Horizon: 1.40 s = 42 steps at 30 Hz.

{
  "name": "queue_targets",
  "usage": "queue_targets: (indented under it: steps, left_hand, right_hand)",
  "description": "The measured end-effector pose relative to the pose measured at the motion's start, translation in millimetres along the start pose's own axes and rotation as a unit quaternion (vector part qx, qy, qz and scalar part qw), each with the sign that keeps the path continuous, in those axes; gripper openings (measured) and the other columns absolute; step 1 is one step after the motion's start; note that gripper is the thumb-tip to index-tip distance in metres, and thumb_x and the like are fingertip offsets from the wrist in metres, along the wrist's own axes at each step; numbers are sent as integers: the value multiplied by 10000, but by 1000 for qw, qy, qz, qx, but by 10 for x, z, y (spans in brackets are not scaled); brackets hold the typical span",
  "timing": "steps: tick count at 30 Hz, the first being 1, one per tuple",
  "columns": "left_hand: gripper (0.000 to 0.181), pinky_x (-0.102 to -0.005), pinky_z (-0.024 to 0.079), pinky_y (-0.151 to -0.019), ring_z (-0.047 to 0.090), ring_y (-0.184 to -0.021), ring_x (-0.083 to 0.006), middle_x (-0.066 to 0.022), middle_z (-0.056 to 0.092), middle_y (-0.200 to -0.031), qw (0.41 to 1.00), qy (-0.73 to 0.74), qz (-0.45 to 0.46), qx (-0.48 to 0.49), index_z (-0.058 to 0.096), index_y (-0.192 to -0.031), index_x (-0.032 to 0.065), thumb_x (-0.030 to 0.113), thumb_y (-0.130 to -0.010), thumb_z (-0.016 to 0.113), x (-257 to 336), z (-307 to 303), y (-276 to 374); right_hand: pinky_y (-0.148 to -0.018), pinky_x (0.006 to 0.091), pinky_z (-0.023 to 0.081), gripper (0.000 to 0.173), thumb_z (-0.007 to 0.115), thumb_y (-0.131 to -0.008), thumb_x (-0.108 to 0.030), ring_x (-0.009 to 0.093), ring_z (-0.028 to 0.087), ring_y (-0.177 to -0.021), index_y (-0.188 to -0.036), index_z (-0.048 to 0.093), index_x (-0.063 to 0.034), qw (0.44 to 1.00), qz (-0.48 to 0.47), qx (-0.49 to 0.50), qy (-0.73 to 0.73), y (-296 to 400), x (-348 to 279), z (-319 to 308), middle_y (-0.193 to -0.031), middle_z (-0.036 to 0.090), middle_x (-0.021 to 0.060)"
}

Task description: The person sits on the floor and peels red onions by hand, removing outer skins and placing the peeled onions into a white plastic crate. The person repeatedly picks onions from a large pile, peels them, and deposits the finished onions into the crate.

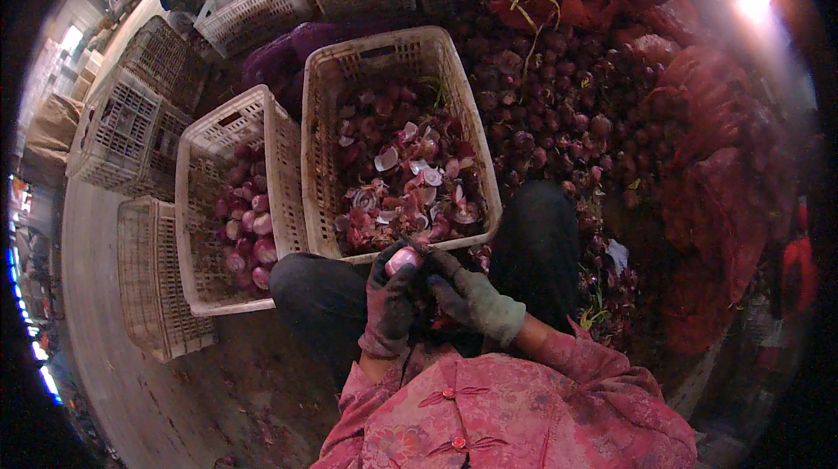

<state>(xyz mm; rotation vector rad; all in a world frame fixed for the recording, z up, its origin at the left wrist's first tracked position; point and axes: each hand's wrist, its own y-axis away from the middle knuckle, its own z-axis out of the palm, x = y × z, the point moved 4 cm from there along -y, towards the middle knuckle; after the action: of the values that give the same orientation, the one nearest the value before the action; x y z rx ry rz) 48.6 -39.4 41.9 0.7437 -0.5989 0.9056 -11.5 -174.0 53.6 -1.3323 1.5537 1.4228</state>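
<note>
My left hand [389, 305], in a dark, soiled glove, is closed around a peeled red onion [402, 261] in front of my knees. My right hand [474, 302], in a pale glove with darkened fingers, meets the onion from the other side. Something thin and dark, perhaps a blade, shows above the onion; whether the right hand grips it is hard to see. Just beyond both hands stands a plastic crate [400, 256] with onion skins and cut pieces [419, 187] inside. To its left, a smaller-looking crate [185, 226] contains peeled red onions [252, 226].
A large heap of unpeeled red onions [556, 115] spreads to the right, bordered by red mesh sacks [713, 174]. More crates [147, 272] stand at the left and crates [258, 0] at the back. A purple mesh sack [275, 59] lies behind the two near crates.
</note>
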Motion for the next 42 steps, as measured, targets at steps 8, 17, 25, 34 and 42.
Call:
queue_targets:
  steps: [8,17,25,34,42]
  left_hand:
    - [345,-318,532,-904,637,-1023,-187,-78,658,-1137,997,76,-32,-15,591,-1244,32,107,-916,667,-113,-101,-49]
    - [386,-335,512,-944,627,-1049,-196,-84,645,-1169,998,40,-47,-19,569,-1269,25,172,-925,663,-125,-83,-70]
    - [461,-347,498,-967,611,-1084,-204,-85,618,-1226,997,-56,5,43,546,-1299,19,115,-882,718,-129,-27,-104]
    - [566,-456,438,-1025,550,-1173,-394,-192,594,-1230,705,-631,310,94,573,-1253,34,59,-717,752,-130,-145,-104]
    - [481,-430,461,-977,576,-1115,-361,-167,606,-1169,764,-584,270,51,601,-1188,52,81,-738,768,-207,-253,-205]
  right_hand:
    - [-800,362,535,583,468,-1033,-279,230,654,-838,-1557,236,-170,999,25,25,28,-72,152,-21,-989,681,131]
    - [-954,312,459,498,495,-1029,-143,141,543,-1059,-1507,361,-97,977,-34,34,-207,-238,440,71,-1212,597,65]
    - [-812,432,529,602,501,-1011,-221,330,674,-938,-1549,243,-144,993,-54,103,29,-233,347,-46,-1106,671,196]
    - [-811,468,504,651,547,-959,-222,430,650,-963,-1547,269,-203,975,5,57,217,-184,109,-69,-1044,663,256]
    - [-892,356,495,595,553,-987,-179,230,628,-1028,-1527,314,-100,999,-18,43,9,-386,754,65,-1194,641,142]
